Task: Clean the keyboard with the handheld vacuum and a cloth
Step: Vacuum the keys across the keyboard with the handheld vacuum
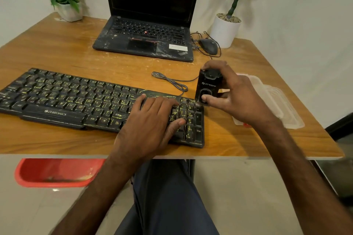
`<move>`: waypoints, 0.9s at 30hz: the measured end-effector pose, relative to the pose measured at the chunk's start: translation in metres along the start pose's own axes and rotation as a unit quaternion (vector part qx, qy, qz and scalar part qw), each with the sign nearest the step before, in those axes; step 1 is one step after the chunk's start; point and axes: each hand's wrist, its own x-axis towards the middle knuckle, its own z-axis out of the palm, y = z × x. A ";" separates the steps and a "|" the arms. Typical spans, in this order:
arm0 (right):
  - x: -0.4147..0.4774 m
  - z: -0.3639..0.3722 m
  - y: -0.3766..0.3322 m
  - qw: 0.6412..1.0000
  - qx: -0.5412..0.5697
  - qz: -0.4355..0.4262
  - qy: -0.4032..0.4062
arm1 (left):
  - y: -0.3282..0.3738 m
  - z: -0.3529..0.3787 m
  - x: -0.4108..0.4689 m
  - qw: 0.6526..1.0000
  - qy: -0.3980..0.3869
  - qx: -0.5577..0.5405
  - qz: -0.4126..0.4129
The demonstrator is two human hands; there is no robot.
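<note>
Right hand (238, 101) grip holds the vacuum (208, 87) upright at the keyboard (57, 97) corner.

The keyboard (76, 101): left end running out of view, keys beside the number pad lying under the left hand (150, 126), legends blurring. The handheld vacuum (209, 87): far side disappearing behind the right hand (240, 101). The laptop (145, 40): lid top being cropped. The red basin (57, 173): rear hiding beneath the table (66, 47).

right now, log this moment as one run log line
phase: vacuuming | right hand: grips handheld vacuum, nozzle at far right corner of Zebronics keyboard | left hand: flat on keys
</note>
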 end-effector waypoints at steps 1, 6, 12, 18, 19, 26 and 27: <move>0.001 0.000 0.001 0.999 -0.039 -0.001 0.008 | 0.000 0.000 0.000 1.000 0.000 0.000 0.001; -0.006 0.000 -0.008 0.998 0.040 0.020 0.050 | -0.001 0.000 0.001 1.000 0.001 -0.006 -0.003; -0.021 0.012 -0.017 0.919 0.349 0.121 0.136 | -0.001 0.000 0.001 1.000 0.004 -0.002 0.001; -0.033 0.013 -0.019 0.832 0.478 0.222 0.172 | -0.002 0.001 0.002 1.000 0.000 -0.003 -0.001; -0.035 0.014 -0.019 0.836 0.471 0.223 0.171 | -0.002 0.000 0.002 1.000 0.001 -0.002 0.000; -0.052 0.018 -0.029 0.895 0.395 0.161 0.130 | -0.001 -0.001 0.001 1.000 0.001 -0.006 0.000; -0.056 0.019 -0.031 0.906 0.379 0.144 0.120 | -0.001 -0.001 0.001 1.000 0.001 -0.005 0.001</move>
